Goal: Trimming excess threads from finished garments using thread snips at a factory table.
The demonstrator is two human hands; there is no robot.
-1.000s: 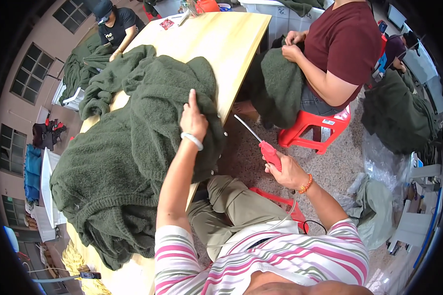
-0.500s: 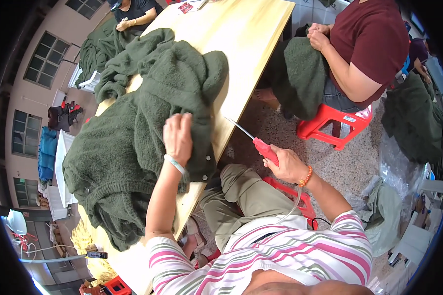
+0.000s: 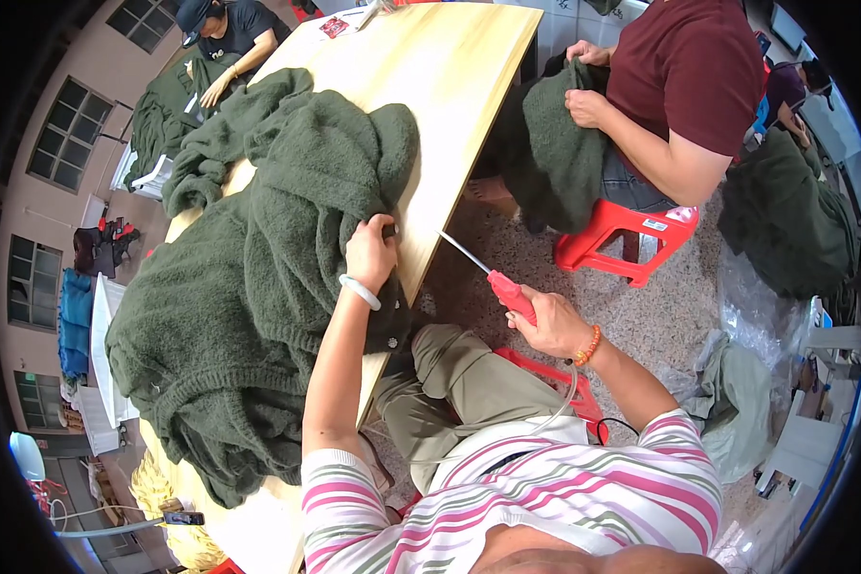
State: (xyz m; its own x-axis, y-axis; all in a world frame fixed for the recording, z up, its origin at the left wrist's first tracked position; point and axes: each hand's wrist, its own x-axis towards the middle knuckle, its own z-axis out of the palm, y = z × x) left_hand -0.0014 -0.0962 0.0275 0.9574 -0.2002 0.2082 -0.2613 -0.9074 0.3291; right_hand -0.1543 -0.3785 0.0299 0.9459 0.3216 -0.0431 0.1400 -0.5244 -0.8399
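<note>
A heap of dark green fuzzy knit cardigans (image 3: 201, 287) lies over the pale wooden table. My left hand (image 3: 371, 253), with a pale bangle at its wrist, is closed on the cardigan's front edge by the table's right side; its fingertips are partly hidden. Closer to me, a light button (image 3: 393, 342) shows on the same edge. Off the table's edge, my right hand (image 3: 553, 323) is wrapped round a red-handled tool (image 3: 513, 297) with a long thin metal shaft. The shaft's tip points up and left toward the cardigan, apart from it. A thin clear tube (image 3: 570, 397) hangs near my right wrist.
The table (image 3: 450, 77) runs away from me. To the right, a person in maroon (image 3: 694, 86) sits on a red stool (image 3: 631, 234), handling green knitwear. Another person (image 3: 244, 43) works at the far left. Plastic bags (image 3: 737, 411) and more green knitwear (image 3: 784, 215) lie at right.
My left hand has gone from lying with fingers stretched on the cardigan to closing on its edge. My right hand keeps the tool about level. The maroon-clad person's hands have moved apart.
</note>
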